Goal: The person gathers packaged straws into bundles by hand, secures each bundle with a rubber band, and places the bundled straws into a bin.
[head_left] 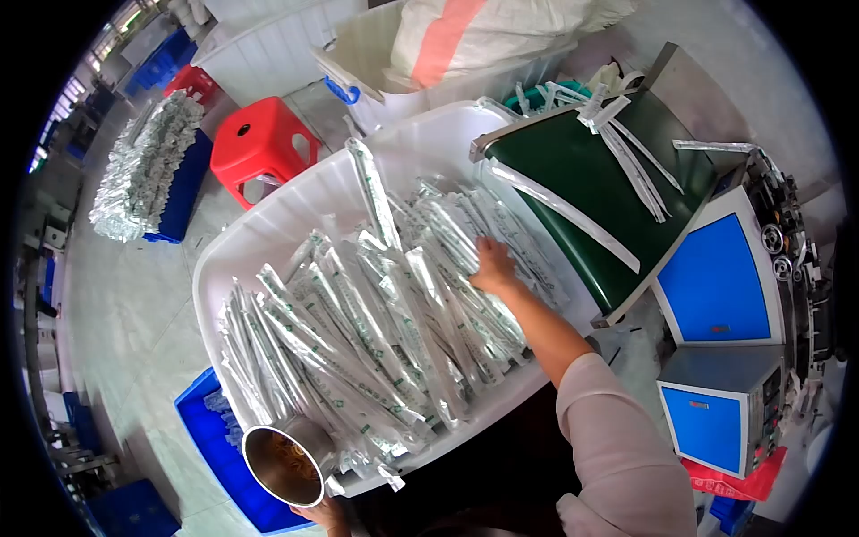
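One arm [548,336] stretches forward, right hand [494,267] upon silvery packets [358,327].

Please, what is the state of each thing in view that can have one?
White tub: open, holding many silvery packets
Metal cup: open, yellowish contents
Green belt: strips on it; motion unclear
Red stool: upright
Blue crate by stool: heaped with silvery packs

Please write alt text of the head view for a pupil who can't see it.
A person's right hand touches silvery packets heaped in a white tub; the left hand is at a metal cup. A green belt lies to the right, a red stool beyond the tub.
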Demonstrator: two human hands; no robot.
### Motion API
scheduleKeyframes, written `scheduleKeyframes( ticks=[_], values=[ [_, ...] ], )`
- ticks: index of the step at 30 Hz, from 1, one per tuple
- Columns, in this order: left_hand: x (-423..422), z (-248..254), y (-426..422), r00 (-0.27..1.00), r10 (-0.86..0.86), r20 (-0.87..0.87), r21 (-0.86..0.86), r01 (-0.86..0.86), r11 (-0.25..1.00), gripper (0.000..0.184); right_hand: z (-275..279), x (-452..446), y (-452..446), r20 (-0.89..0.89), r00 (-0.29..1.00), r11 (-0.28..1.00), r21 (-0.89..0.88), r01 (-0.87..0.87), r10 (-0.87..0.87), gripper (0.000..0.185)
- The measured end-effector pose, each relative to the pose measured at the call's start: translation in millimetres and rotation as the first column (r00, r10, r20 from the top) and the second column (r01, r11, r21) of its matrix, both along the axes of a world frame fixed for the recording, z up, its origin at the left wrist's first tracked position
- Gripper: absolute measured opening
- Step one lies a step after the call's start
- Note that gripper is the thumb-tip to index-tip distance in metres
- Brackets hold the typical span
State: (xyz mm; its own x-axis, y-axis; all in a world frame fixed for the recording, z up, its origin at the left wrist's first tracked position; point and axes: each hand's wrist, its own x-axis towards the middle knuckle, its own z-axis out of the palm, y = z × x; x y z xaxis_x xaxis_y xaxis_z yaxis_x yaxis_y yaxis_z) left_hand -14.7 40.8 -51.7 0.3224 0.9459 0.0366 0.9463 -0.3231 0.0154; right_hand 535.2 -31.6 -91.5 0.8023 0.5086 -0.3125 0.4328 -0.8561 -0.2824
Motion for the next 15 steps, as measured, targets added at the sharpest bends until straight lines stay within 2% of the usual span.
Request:
scheduleKeyframes(
  ticks=[1,2,3,5,6,7,8,9,11,12,13,14,15],
  values=[
    [-9,-11,2,0.999,-0.039,-0.032,0.051,0.041,0.998,0.041,-5,8,-4,-0.063,0.996,0.997,0.039,0.061,-0.058,0.086],
    [-11,-15,2,0.998,-0.03,-0.055,0.106,0.035,0.994,0.04,-27,27,-10,-0.242,0.967,0.984,0.13,0.12,-0.085,0.093],
    [-7,-13,0,1.0,-0.011,-0.011,0.12,0.012,0.993,0.041,-18,34,-12,-0.414,0.909,0.969,0.203,0.142,-0.046,0.093],
    [-10,-18,0,0.997,-0.028,-0.066,0.137,0.037,0.99,0.041,-8,32,-6,-0.324,0.943,0.984,0.124,0.124,-0.078,0.093],
    [-7,-16,0,0.998,-0.027,-0.057,0.136,0.034,0.99,0.041,-3,29,-3,-0.278,0.958,0.993,0.073,0.091,-0.068,0.091],
    [-3,-11,0,1.0,-0.009,0.022,0.131,0.006,0.991,0.041,4,20,2,-0.234,0.971,0.998,0.019,0.062,-0.056,0.089],
    [2,-9,0,0.995,0.011,0.101,0.125,-0.024,0.992,0.04,31,2,13,-0.203,0.976,0.988,-0.145,0.051,-0.08,0.078],
    [3,-11,1,0.995,0.017,0.103,0.123,-0.029,0.992,0.04,23,-9,20,-0.073,0.996,0.969,-0.246,0.03,-0.049,0.079],
    [-3,-12,0,0.996,0.004,0.091,0.094,-0.013,0.996,0.039,20,-26,21,0.118,0.993,0.975,-0.218,0.037,-0.011,0.08],
    [0,-9,-1,0.996,-0.022,0.086,0.141,0.01,0.99,0.039,17,-23,19,0.108,0.994,0.975,-0.219,0.036,-0.012,0.08],
    [1,-8,1,0.997,0.001,0.08,0.103,-0.01,0.995,0.041,15,-9,18,-0.054,0.997,0.982,-0.184,0.037,-0.047,0.078],
    [-5,-15,2,0.997,-0.013,0.073,0.136,0.003,0.991,0.043,14,0,13,-0.215,0.974,0.989,-0.146,0.038,-0.07,0.076],
    [-10,-20,3,0.997,-0.025,0.067,0.17,0.013,0.985,0.045,14,6,3,-0.159,0.987,0.998,-0.058,0.026,-0.035,0.084]
  ],
)
